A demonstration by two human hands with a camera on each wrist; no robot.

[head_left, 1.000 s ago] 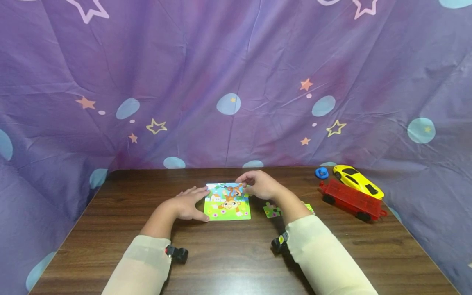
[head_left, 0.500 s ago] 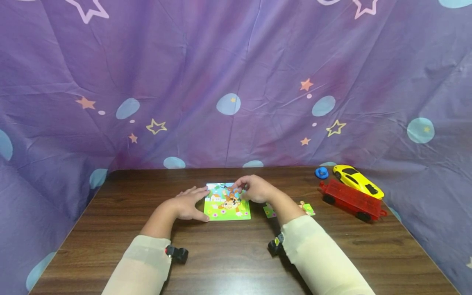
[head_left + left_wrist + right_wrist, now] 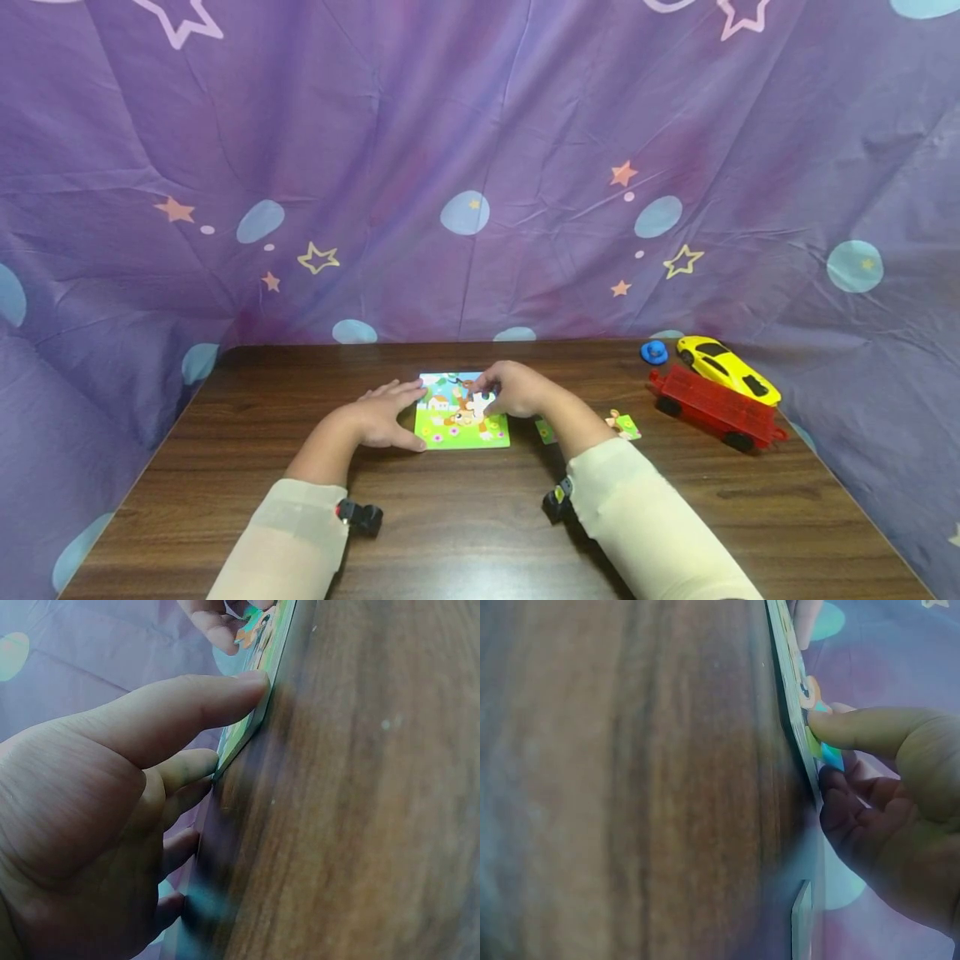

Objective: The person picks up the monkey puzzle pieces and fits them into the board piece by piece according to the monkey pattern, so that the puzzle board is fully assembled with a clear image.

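Brown wooden desk [image 3: 450, 517]; square puzzle board [image 3: 444, 433] with monkey picture lying flat at centre. Left hand [image 3: 386, 417] beside it, fingers loosely spread, thumb and forefinger touching left edge. Right hand [image 3: 517, 390], shifted slightly leftward and nearer since second ago, arches over board's right half, pinching tilted puzzle piece [image 3: 829, 754], apparently not yet seated. Loose pieces [image 3: 626, 427] farther right.
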